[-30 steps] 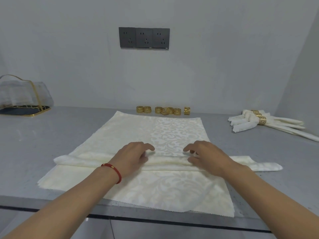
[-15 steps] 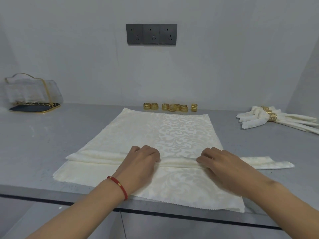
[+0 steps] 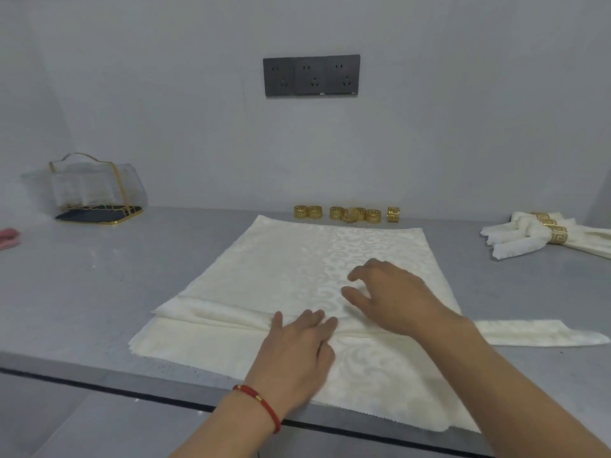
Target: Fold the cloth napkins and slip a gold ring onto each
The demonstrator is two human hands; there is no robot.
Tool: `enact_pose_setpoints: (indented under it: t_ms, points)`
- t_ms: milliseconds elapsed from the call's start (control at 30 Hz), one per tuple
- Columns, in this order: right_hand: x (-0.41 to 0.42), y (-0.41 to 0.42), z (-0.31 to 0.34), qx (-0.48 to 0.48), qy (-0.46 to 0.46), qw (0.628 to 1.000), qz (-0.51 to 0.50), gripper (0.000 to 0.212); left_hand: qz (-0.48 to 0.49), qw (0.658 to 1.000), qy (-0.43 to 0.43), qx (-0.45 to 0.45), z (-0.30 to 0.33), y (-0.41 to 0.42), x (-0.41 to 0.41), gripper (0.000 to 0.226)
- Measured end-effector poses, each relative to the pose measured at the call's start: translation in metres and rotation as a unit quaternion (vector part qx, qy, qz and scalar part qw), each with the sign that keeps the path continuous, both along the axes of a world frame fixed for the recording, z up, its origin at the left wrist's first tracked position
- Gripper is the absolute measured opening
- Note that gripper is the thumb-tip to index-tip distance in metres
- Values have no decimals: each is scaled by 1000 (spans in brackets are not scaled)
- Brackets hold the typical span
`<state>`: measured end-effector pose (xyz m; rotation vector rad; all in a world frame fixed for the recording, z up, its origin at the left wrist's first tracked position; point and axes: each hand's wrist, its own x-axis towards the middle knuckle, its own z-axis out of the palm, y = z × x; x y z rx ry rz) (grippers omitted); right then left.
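Seven gold rings (image 3: 347, 214); one flat napkin (image 3: 284, 266)

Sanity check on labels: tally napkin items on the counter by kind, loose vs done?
Loose gold rings: about 7, the middle ones overlap
Ringed napkins: 3 by their rings
Napkin being folded: 1, under left hand and right hand
Clear holder: 1
Total: about 12

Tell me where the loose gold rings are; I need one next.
In the head view, the loose gold rings sit in a row at the table's back edge, just behind the spread napkin.
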<state>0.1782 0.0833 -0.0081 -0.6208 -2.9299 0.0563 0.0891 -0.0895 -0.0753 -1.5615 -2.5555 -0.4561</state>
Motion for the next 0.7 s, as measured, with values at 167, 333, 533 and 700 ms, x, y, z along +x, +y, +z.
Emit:
enact_pose_setpoints:
  t_ms: [167,333,533,700]
  points:
    - [-21,2,-60,-71,-75,995,-13,70,60,996,-26,57,10,8,-4,38]
    - [-20,9,-50,-191,-45,981,8,69,123,990,-1,68,23,26,-12,21]
    - [-6,23,-29,-238,-84,966,56,78,64,995,-26,-74,34,33,-19,19]
    - [-13,30,-29,-213,-118,969,51,90,60,964,96,-243,49,39,-10,25]
